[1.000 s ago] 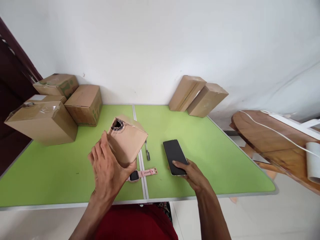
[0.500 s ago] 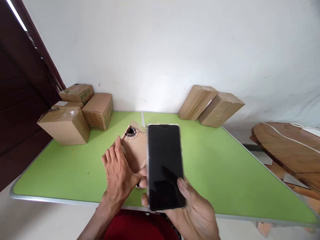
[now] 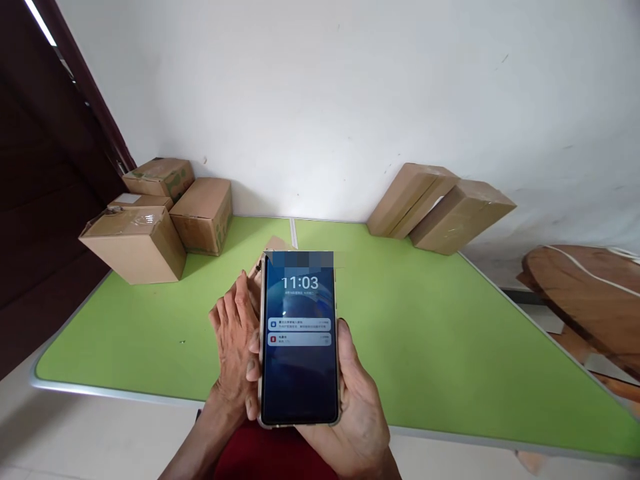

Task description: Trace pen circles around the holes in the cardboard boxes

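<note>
My right hand (image 3: 356, 407) grips a smartphone (image 3: 300, 373) in a clear case, screen towards me. Its screen is lit and shows 11:03 with two notification banners; a strip at the top is blurred out. Behind the phone, my left hand (image 3: 234, 340) holds the left side of a small piece of cardboard (image 3: 256, 283). Most of that cardboard, and my left thumb, are hidden by the phone. A dark-edged spot shows at the cardboard's upper corner.
Several cardboard boxes (image 3: 135, 250) stand at the back left of the green table (image 3: 440, 353). Two more boxes (image 3: 463, 217) lean at the back right, against the white wall (image 3: 320, 120). A round wooden tabletop (image 3: 585, 287) with a white cable lies to the right.
The phone's screen has gone from black to lit. My right hand has brought the phone left, so it now covers most of the cardboard and its hole. My left hand keeps its hold.
</note>
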Motion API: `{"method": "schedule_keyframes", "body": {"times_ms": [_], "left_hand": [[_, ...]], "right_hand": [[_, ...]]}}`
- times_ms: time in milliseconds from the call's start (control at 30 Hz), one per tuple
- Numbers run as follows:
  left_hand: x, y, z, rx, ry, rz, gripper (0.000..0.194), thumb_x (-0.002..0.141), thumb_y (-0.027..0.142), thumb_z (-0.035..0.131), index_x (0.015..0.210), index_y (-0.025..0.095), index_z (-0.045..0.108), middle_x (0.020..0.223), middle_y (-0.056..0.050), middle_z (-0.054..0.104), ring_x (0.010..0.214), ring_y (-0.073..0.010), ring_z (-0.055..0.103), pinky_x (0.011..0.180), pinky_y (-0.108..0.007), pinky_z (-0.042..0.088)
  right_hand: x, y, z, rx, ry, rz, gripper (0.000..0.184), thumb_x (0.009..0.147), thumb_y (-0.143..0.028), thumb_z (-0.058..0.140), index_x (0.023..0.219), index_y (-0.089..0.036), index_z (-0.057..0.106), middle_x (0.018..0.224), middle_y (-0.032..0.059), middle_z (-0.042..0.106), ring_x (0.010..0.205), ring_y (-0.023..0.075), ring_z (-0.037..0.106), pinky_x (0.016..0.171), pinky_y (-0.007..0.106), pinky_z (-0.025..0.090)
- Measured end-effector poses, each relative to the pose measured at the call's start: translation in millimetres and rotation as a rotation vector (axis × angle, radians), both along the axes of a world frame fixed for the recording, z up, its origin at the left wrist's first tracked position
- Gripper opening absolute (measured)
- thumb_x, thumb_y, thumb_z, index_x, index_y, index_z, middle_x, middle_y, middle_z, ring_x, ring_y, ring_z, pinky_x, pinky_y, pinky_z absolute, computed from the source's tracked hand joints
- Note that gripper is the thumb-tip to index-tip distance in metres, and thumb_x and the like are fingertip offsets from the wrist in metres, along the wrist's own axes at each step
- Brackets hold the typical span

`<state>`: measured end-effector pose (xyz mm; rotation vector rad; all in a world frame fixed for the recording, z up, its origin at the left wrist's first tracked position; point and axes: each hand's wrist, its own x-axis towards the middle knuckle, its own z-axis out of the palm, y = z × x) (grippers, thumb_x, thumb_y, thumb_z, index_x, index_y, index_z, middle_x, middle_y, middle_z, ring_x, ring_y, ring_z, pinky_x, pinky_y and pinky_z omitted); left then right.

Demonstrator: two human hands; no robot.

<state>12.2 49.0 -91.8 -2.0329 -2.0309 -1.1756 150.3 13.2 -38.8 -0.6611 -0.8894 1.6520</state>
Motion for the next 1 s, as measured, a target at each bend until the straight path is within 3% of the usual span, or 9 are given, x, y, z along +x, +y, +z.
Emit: {"method": "schedule_keyframes", "body": {"times_ms": [233,400,500,600,700,833,1000], "left_hand": [[-1,3,-6.4,0.081,0.004,0.001,0.062,0.108,0.033,0.048,0.168,0.021,0.044,0.129,-0.015,0.070,0.108,-0.0335,0.066,0.098,-0.051,0.053],[0,3,-5.3,0.050,0.042,0.028,0.067,0.105,0.025,0.041,0.170,0.014,0.037,0.134,-0.021,0.069,0.116,-0.0392,0.065,0.102,-0.057,0.050],[2,1,5.3,0.039,0.102,0.039,0.085,0.095,0.031,0.057,0.171,0.007,0.030,0.136,-0.025,0.066,0.120,-0.0433,0.063,0.103,-0.060,0.049],[5,3,14.8,0.047,0.141,0.053,0.112,0.078,0.045,0.077,0.170,0.004,0.029,0.134,-0.026,0.065,0.122,-0.0464,0.062,0.104,-0.061,0.049],[7,7,18.0,0.077,0.160,0.038,0.120,0.070,0.048,0.083,0.169,0.006,0.030,0.135,-0.026,0.065,0.122,-0.0466,0.062,0.103,-0.060,0.048],[9,9,17.7,0.088,0.183,0.031,0.118,0.071,0.049,0.082,0.168,0.003,0.032,0.132,-0.026,0.066,0.120,-0.0470,0.062,0.101,-0.059,0.048],[11,9,19.0,0.076,0.197,0.022,0.119,0.072,0.050,0.081,0.169,0.004,0.031,0.133,-0.026,0.065,0.121,-0.0466,0.060,0.103,-0.059,0.046]], "right_hand": [[-2,-4,-9.0,-0.208,0.237,0.197,0.078,0.101,-0.087,0.046,0.117,-0.020,0.082,0.106,0.0153,0.085,0.115,0.0373,0.078,0.098,0.058,0.063],[4,-7,-3.2,-0.301,0.416,0.285,0.070,0.099,-0.082,0.061,0.121,-0.019,0.083,0.114,0.0157,0.085,0.109,0.0358,0.079,0.096,0.054,0.064],[20,-5,3.9,-0.228,0.441,0.269,0.073,0.096,-0.083,0.064,0.120,-0.017,0.085,0.114,0.0165,0.085,0.101,0.0348,0.080,0.086,0.050,0.067],[56,-2,1.2,-0.207,0.387,0.098,0.067,0.097,-0.078,0.068,0.121,-0.018,0.086,0.113,0.0133,0.087,0.094,0.0307,0.082,0.079,0.043,0.068],[103,3,-19.0,-0.285,0.225,-0.103,0.065,0.101,-0.077,0.063,0.124,-0.020,0.084,0.117,0.0132,0.087,0.094,0.0297,0.084,0.081,0.043,0.069],[153,18,-61.6,-0.458,-0.091,-0.338,0.054,0.113,-0.064,0.049,0.126,-0.021,0.079,0.113,0.0123,0.088,0.092,0.0279,0.087,0.080,0.041,0.070],[175,35,-102.6,-0.538,-0.346,-0.403,0.046,0.111,-0.057,0.057,0.118,-0.017,0.078,0.103,0.0135,0.089,0.092,0.0292,0.087,0.084,0.042,0.071]]}}
